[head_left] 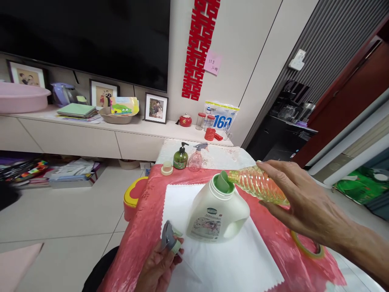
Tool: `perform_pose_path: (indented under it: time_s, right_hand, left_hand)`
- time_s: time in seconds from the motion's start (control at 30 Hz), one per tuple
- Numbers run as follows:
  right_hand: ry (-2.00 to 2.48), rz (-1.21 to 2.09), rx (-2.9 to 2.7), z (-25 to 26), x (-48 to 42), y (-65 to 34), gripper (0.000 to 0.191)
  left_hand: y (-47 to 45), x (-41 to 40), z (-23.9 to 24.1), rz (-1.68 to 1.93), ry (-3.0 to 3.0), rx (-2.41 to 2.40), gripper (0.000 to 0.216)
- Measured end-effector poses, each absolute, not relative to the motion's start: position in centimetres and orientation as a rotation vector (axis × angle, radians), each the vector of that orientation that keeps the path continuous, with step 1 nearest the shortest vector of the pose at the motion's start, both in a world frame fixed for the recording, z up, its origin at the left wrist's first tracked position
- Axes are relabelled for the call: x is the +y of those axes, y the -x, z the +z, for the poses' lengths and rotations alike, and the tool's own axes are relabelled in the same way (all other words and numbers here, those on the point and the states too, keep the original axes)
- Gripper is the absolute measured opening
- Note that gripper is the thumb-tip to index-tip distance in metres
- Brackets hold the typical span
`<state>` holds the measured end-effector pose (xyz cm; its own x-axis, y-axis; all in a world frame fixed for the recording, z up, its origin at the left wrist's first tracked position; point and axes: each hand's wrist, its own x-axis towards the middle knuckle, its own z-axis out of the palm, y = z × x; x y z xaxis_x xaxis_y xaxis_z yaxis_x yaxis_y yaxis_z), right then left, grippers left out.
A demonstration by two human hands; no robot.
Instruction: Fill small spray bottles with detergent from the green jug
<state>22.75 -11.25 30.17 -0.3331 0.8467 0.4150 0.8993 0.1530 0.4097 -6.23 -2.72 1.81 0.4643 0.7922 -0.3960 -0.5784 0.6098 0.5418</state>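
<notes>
My right hand (pixel 291 198) is closed round a ribbed, see-through yellow-green spray bottle (pixel 258 182) tipped nearly level. The bottle's mouth meets the green pour spout (pixel 223 182) of a white detergent jug (pixel 200 211) that stands upright. Whether liquid is flowing cannot be made out. Low in the view, my left hand (pixel 159 259) grips a grey trigger spray head (pixel 170 239) with its thin dip tube pointing down to the right. Under the jug lies a white cloth (pixel 231 259) with zigzag edges.
Behind the jug stand a pale cap (pixel 167 168), a green pump bottle (pixel 180 157) and a pink spray bottle (pixel 195 160). A roll of tape (pixel 319 252) lies at the right on the red table cover (pixel 136 243). A yellow-and-red stool (pixel 131 198) stands left of the table.
</notes>
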Motion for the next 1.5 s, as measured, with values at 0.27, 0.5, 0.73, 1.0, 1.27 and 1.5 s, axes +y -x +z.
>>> perform_pose_path:
  time_s: [0.27, 0.5, 0.73, 1.0, 1.27, 1.5]
  right_hand:
    - [1.775, -0.918, -2.349, 30.3, -11.1, -22.8, 0.053]
    - [1.763, -0.939, -2.367, 30.8, -10.8, -22.5, 0.051]
    - [1.757, -0.955, -2.393, 31.0, -10.7, -22.4, 0.052]
    - [1.748, -0.995, -2.407, 31.0, -10.8, -22.6, 0.052]
    - [1.747, -1.036, -2.438, 31.3, -10.8, -22.5, 0.056]
    - [1.731, -1.072, -2.442, 31.5, -10.7, -22.1, 0.057]
  left_hand:
    - [6.3, -3.0, 2.2, 0.871, -0.368, 0.677, 0.047]
    - [6.4, -2.9, 2.2, 0.862, -0.376, 0.679, 0.047]
    - [6.3, -3.0, 2.5, 0.868, -0.370, 0.685, 0.048]
    - [6.4, -3.2, 2.8, 0.865, -0.379, 0.683, 0.046]
    - [6.2, -3.0, 2.9, 0.877, -0.352, 0.725, 0.049]
    - [6.4, -3.0, 2.9, 0.871, -0.360, 0.710, 0.049]
